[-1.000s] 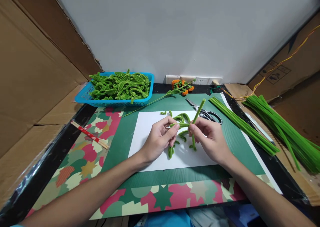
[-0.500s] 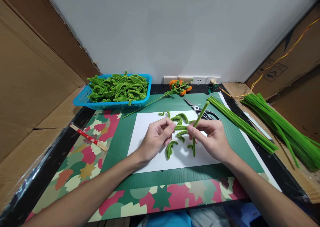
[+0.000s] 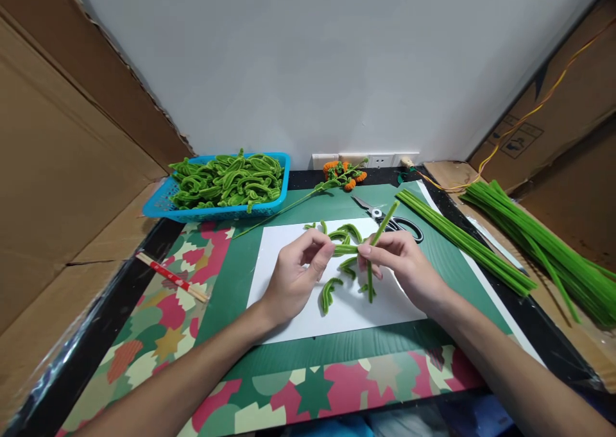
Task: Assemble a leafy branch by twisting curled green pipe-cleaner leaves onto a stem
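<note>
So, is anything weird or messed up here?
Maybe one thing: the wooden sticks in a red wrapper, lying slanted on the left. They look like chopsticks, which seem odd on a craft table with fuzzy green stems. I see nothing spilled or broken.

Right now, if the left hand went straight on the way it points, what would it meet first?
Most likely the right hand, which faces it across the short green strip held between them; depth is hard to judge from this view.
</note>
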{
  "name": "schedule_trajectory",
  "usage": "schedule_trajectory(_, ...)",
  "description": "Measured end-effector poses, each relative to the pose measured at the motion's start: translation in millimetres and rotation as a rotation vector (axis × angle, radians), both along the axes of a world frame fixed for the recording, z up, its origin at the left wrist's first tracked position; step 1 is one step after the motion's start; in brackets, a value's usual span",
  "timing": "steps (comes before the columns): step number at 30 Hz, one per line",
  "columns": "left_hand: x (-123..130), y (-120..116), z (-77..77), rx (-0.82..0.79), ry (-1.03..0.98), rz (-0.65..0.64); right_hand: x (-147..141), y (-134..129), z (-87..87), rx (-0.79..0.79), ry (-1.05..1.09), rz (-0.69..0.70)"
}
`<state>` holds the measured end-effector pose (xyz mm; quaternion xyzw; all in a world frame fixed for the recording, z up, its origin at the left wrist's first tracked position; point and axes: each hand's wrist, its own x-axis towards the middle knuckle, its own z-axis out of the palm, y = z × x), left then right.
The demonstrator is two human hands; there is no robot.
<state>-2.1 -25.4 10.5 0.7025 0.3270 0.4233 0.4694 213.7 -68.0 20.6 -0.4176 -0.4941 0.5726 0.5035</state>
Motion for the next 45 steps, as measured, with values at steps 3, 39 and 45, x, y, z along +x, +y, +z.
schedule_trajectory(3, 0.7, -0.1, -1.3, -0.166, -0.079, -0.017, 0.9, 1.0, -2.2, 0.071, -0.05, -0.082)
schedule_trajectory(39, 3.7, -3.7, 2.1, -0.153, 0.053, -0.103, -11.6, -9.4, -9.0, 0.242, -0.576, 0.077)
schedule_trajectory(45, 1.3, -4.6, 3.5, -0.186, 0.075, -0.126, -8.2, -9.9, -1.8, 0.043, -0.184, 0.062)
